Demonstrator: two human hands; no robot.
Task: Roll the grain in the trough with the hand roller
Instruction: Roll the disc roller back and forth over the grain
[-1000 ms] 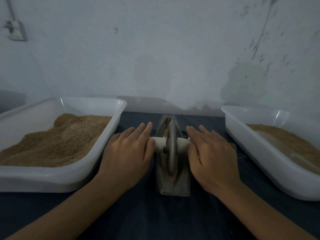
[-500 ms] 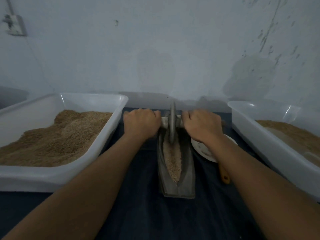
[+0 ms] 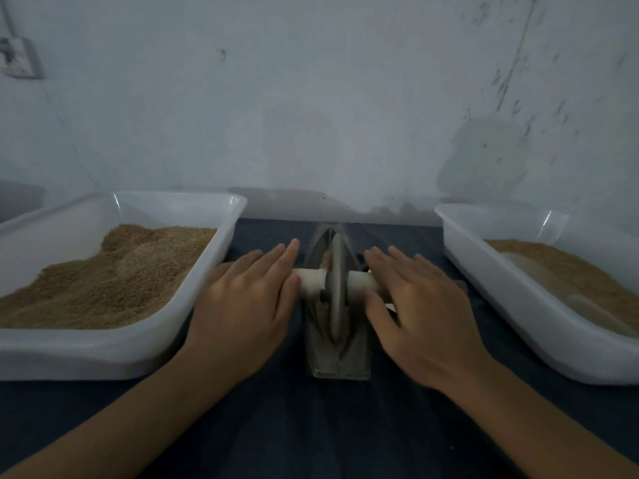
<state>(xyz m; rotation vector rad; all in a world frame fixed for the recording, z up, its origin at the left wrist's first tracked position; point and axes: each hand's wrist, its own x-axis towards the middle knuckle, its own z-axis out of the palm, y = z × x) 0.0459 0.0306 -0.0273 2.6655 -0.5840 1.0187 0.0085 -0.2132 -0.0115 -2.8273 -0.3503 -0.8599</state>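
A narrow grey boat-shaped trough (image 3: 340, 364) lies lengthwise on the dark table between my hands. The hand roller's grey disc wheel (image 3: 337, 288) stands in it near the middle, on a pale wooden axle (image 3: 311, 283) that sticks out on both sides. My left hand (image 3: 247, 305) lies flat on the left end of the axle, fingers straight. My right hand (image 3: 415, 305) presses flat on the right end, fingers straight. A little tan grain (image 3: 325, 262) shows in the trough behind the wheel; most of it is hidden.
A white tub (image 3: 145, 354) heaped with tan grain stands at the left. Another white tub (image 3: 518, 299) with grain stands at the right. A pale wall (image 3: 311, 115) rises just behind the trough. The table (image 3: 328, 426) is covered in dark cloth.
The roller has come back from the far end of the trough to the middle. Both hands went from curled round the axle to flat on it. The small plate at the right is now hidden.
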